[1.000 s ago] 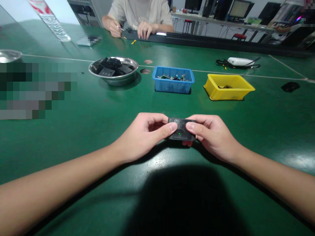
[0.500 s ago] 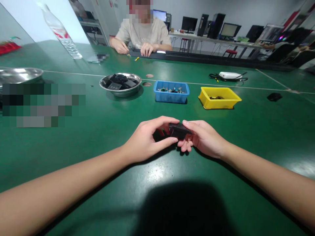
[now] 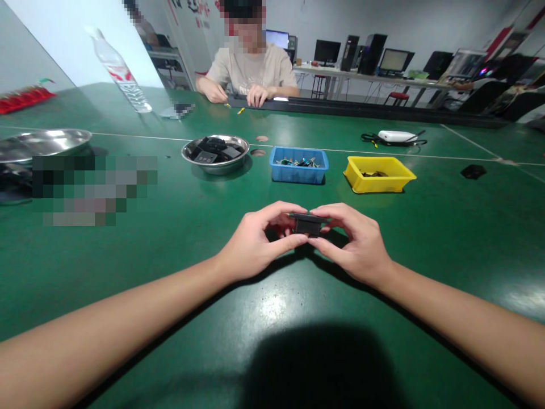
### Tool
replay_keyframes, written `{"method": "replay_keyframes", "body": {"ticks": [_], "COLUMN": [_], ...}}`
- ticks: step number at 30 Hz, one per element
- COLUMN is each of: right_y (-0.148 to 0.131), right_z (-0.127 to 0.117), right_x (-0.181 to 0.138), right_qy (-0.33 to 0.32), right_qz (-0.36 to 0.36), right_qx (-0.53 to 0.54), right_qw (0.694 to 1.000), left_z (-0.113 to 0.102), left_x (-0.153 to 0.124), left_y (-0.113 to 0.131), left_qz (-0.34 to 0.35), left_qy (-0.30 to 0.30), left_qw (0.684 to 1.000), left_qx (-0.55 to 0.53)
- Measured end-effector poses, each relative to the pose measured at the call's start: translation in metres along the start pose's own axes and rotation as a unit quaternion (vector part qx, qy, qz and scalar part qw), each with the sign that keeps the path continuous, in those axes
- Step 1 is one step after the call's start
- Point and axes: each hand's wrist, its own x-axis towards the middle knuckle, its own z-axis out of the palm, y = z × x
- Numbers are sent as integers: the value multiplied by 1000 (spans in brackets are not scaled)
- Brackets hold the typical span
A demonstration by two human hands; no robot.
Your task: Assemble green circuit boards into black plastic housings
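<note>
Both my hands pinch a small black plastic case (image 3: 307,224) just above the green table (image 3: 170,255). My left hand (image 3: 259,241) grips its left end between thumb and forefinger. My right hand (image 3: 353,244) grips the right end the same way. The case is turned edge-on towards me, so its face is hidden.
Beyond my hands stand a steel bowl (image 3: 216,152) of black parts, a blue bin (image 3: 298,165) of small components and a yellow bin (image 3: 378,174). A steel tray (image 3: 42,142) and a water bottle (image 3: 121,71) are at the left. Another person (image 3: 249,71) works at the far side.
The case has been tipped from face-up to edge-on between my fingers. My head has lifted, so more of the room shows.
</note>
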Motion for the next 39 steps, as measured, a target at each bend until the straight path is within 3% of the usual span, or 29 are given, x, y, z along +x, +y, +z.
{"method": "replay_keyframes", "body": {"ticks": [4,12,16,19,22,25,27,29,34,39], "right_y": [0,8,13,16,20,25,28,30,39,49], "right_z": [-2,-2,0,2,3,10,20,38,104,155], "right_x": [2,-3,-4,-3,-3,2,11,27,91,142], "right_qy": [9,-51,-33,-8,-4,-4,-16,-37,-72,-101], "right_qz": [-4,97,154,199,223,206,182,152,57,44], "right_qx": [-23,82,134,148,146,122,98,76,8,23], "right_qw": [1000,991,978,969,964,971,978,985,996,994], "left_z": [0,4,9,11,14,20,25,29,31,30], "left_x": [0,1,-1,-3,-7,-11,-13,-15,-20,-22], "left_y": [1,2,-3,-3,2,6,7,7,11,14], "left_qz": [2,17,23,17,77,225,297,331,350,362], "left_qy": [-13,-22,-19,10,-43,-160,-203,-214,-227,-242], "left_qw": [999,997,994,980,954,889,850,835,826,815], "left_qx": [37,77,107,198,287,366,384,384,379,384]}}
